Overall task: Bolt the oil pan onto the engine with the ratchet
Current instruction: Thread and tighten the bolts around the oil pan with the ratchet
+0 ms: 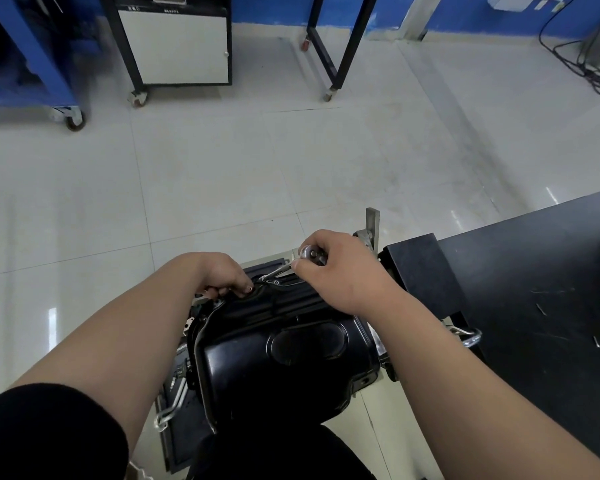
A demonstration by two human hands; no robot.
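Oil pan (284,355): black pressed steel, sits upside-down on the engine (179,368), centre-bottom of view, directly below the person. Judged stiff and moderately heavy, painted surface likely slick; safest hold is at the flange edge, not the domed sump.

Right hand (340,271): closed around the ratchet (309,254), chrome head showing above the fingers, at the far end of the pan. Socket and bolt under it not visible, so engagement cannot be confirmed.

Left hand (224,275): fingers curled onto the far-left rim of the pan, appears to steady it or hold a small fastener; cannot tell which, fingertips hide the contact.

Ratchet judged rigid, hard, smooth metal; grip near the head gives control but little leverage, fine for run-down, handle end needed for final torque.

Containers: pan is the only vessel, open side faces down, contents not visible. White-door cabinet (174,46) across the floor is shut, contents unknown.

Black bench (534,289) at right, touching nothing in hand. Risk: socket slipping off bolt, cross-threading
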